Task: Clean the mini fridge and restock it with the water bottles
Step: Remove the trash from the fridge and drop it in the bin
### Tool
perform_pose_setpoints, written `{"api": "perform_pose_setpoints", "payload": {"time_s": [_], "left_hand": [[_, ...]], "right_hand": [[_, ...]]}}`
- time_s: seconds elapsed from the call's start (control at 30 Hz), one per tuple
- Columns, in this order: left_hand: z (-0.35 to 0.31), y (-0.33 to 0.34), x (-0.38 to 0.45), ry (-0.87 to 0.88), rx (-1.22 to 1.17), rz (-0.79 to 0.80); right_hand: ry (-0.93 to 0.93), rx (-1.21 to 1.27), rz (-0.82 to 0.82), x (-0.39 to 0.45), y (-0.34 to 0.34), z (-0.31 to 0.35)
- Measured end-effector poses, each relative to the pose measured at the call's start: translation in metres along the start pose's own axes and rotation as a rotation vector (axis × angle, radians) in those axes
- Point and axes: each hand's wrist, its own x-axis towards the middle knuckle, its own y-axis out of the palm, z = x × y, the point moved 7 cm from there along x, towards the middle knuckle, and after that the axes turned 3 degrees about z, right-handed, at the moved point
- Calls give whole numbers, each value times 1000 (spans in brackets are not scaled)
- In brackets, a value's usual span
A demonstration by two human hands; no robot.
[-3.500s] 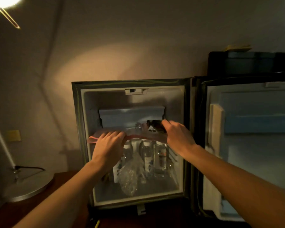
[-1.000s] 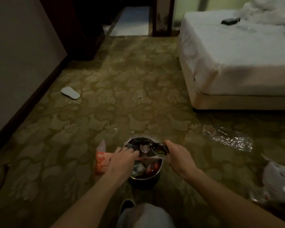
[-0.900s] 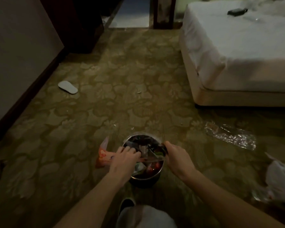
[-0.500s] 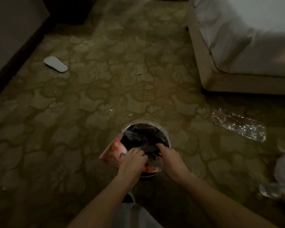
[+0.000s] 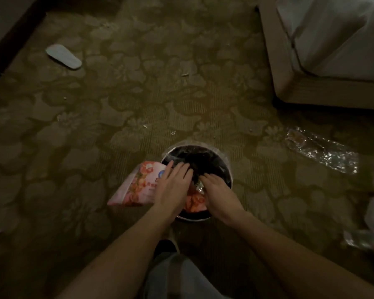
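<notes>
Since half a second ago your view has tipped further down and closer, so the bin point(image 5: 221, 162) sits larger before you; both your hands have sunk deeper into its mouth, and the pink snack packet point(image 5: 136, 186) has tilted further over the left rim; your left hand point(image 5: 173, 186) lies palm down on that packet, fingers fairly straight and spread, pressing it toward the dark liner; part of the packet juts out over the carpet point(image 5: 117, 100) to the left, and a reddish part of it shows between your wrists inside the bin; your right hand point(image 5: 217, 190) reaches into the bin beside the left, fingers bent downward into the rubbish; whether they pinch anything you cannot tell, as the tips are hidden in the dark; a crumpled clear wrapper shows just between the two hands; the mini fridge and the water bottles lie outside this view; on the carpet a pale slipper point(image 5: 63, 56) lies well apart at upper left; a sheet of clear plastic film point(image 5: 322, 151) lies to the right of the bin; the bed point(image 5: 324, 39) fills the upper right corner; your knee point(image 5: 177, 275) shows at the bottom edge.
</notes>
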Motion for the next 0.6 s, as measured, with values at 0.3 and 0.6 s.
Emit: {"api": "perform_pose_setpoints", "payload": {"time_s": [0.3, 0.6], "left_hand": [[5, -74, -22, 44, 107, -47], [-17, -137, -63, -2, 126, -35]], "right_hand": [[31, -77, -205, -25, -68, 21], [-86, -69, -190, -66, -108, 66]]}}
